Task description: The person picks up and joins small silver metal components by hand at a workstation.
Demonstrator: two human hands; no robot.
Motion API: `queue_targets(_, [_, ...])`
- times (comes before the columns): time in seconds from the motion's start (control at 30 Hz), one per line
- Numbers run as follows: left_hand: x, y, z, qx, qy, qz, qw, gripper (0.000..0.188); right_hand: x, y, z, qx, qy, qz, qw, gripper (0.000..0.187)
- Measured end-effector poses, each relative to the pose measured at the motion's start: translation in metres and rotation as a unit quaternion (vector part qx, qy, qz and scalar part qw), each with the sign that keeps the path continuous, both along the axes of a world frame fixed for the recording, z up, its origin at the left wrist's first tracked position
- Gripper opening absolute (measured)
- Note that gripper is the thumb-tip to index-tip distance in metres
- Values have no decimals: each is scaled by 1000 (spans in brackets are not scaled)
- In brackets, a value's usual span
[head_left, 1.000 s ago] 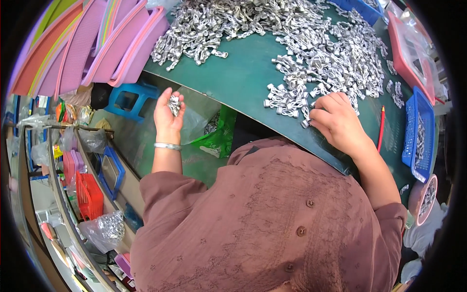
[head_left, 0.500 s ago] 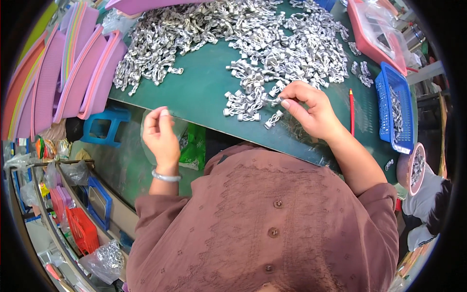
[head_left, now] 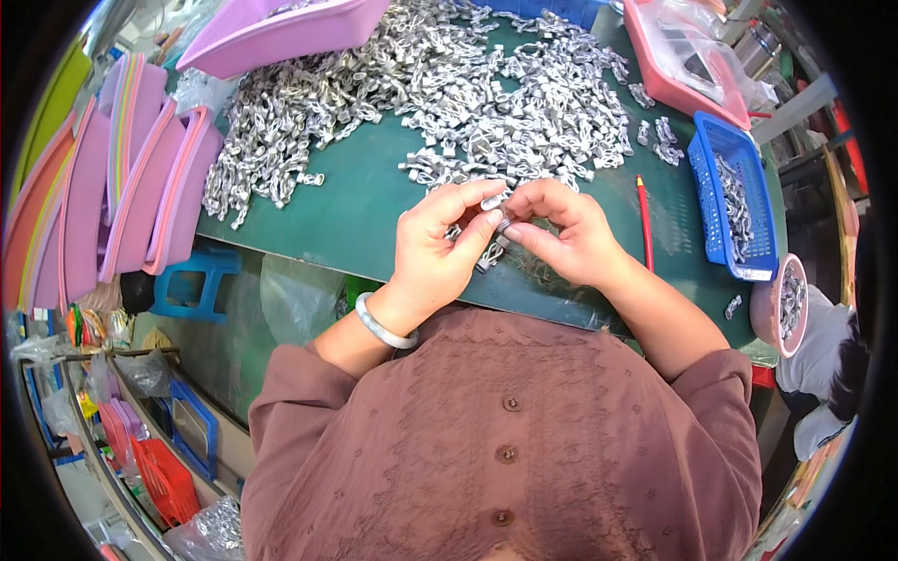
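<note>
Over the near edge of the green table (head_left: 360, 173), both my hands meet around a small silver metal link (head_left: 502, 223) with a looped body and a round end. My left hand (head_left: 432, 251), a pale bangle at its wrist, pinches the link between thumb and forefinger. From the other side, my right hand (head_left: 572, 238) is closed on it with thumb and fingertips. My fingers partly hide the link. Several similar links lie on the table just under my hands. Beyond them spreads a large pile of silver links (head_left: 524, 117).
At the right stand a blue basket (head_left: 713, 196) and a pink bowl (head_left: 765, 313), both holding links, with a red pencil (head_left: 645, 224) beside them. Purple trays (head_left: 140, 206) are stacked at the left; another purple bin (head_left: 281, 47) tops the pile. A blue stool (head_left: 196, 285) stands below the table's left edge.
My left hand has come up and right from beside the table edge to meet my right hand. The right hand has shifted slightly left and down, away from the pile, with the link.
</note>
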State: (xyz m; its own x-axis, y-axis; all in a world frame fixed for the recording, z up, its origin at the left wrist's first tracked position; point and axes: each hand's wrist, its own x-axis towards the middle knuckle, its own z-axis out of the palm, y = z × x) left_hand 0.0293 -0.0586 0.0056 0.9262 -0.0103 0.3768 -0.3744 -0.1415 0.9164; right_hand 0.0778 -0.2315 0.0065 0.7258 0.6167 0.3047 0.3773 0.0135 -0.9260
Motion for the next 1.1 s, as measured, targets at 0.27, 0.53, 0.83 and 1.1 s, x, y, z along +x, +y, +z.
queue_targets(0.27, [3,-6,5,122,-147,54,980,44,3,-1,-3,43,86,27,995,18])
queue_targets(0.53, [3,-6,3,-23,49,8,999,35,3,-2,5,99,206,63,972,21])
queue_targets(0.83, [15,5,-8,-386,355,-134,841,21,7,-4,9,119,327,90,933,20])
queue_targets(1.1, [15,3,-7,-389,353,-116,843,21,7,-4,7,120,333,85,932,19])
